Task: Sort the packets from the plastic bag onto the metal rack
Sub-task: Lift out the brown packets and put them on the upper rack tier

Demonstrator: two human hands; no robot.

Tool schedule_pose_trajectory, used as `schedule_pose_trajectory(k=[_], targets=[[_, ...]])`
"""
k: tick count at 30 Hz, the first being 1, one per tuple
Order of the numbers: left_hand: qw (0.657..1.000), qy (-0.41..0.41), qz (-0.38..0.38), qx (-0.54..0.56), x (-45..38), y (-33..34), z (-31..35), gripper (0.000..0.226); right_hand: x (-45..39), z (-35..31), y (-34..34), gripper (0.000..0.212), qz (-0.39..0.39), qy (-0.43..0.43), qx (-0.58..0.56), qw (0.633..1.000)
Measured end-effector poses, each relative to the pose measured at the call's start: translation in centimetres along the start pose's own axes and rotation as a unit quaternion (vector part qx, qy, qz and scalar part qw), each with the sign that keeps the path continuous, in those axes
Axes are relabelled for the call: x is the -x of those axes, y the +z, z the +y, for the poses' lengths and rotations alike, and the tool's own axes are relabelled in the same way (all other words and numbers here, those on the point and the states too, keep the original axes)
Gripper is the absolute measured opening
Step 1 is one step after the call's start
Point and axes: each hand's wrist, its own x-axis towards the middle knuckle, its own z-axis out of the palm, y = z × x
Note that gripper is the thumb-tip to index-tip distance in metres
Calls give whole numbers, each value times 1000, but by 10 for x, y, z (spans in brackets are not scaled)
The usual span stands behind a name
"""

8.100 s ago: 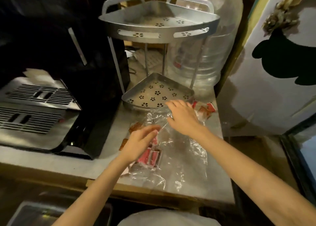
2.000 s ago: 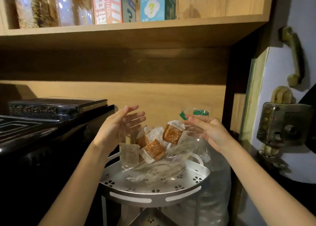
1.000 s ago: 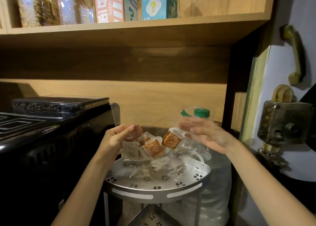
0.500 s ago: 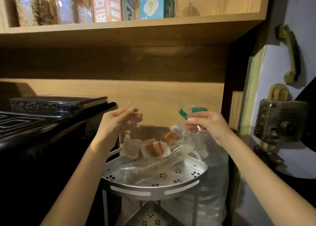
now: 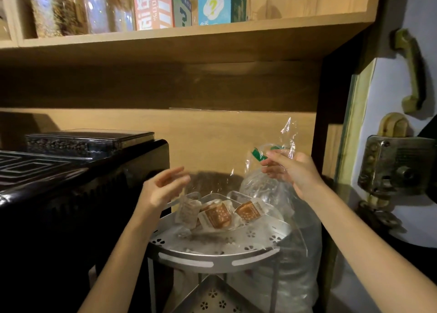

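Observation:
The clear plastic bag (image 5: 287, 133) hangs crumpled above the rack, pinched at its upper part by my right hand (image 5: 292, 173). Three small packets lie on the top tier of the metal rack (image 5: 212, 258): two orange-printed ones (image 5: 217, 215) (image 5: 248, 211) and a pale one (image 5: 189, 208) leaning at the left. My left hand (image 5: 163, 189) hovers just left of and above the packets, fingers spread and blurred, holding nothing. Part of the bag's film still drapes over the packets.
The rack's lower tier (image 5: 210, 296) shows below. A large clear water bottle (image 5: 300, 253) stands behind the rack at the right. A black appliance (image 5: 71, 194) fills the left. A wooden shelf (image 5: 189, 38) with boxes and jars hangs overhead; a door lock (image 5: 392, 166) is at the right.
My right hand has pulled the bag up and to the right. My left hand has let go of the bag and opened. The packets have settled lower on the top tier.

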Motion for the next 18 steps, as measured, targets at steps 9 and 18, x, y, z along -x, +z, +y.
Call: schedule_pose_trajectory(k=[9, 18], targets=[[999, -27, 36, -9, -7, -3, -18, 14, -4, 17, -24, 87, -145, 76, -69, 984], [998, -15, 53, 30, -11, -1, -16, 7, 13, 29, -35, 20, -156, 113, 138, 972]])
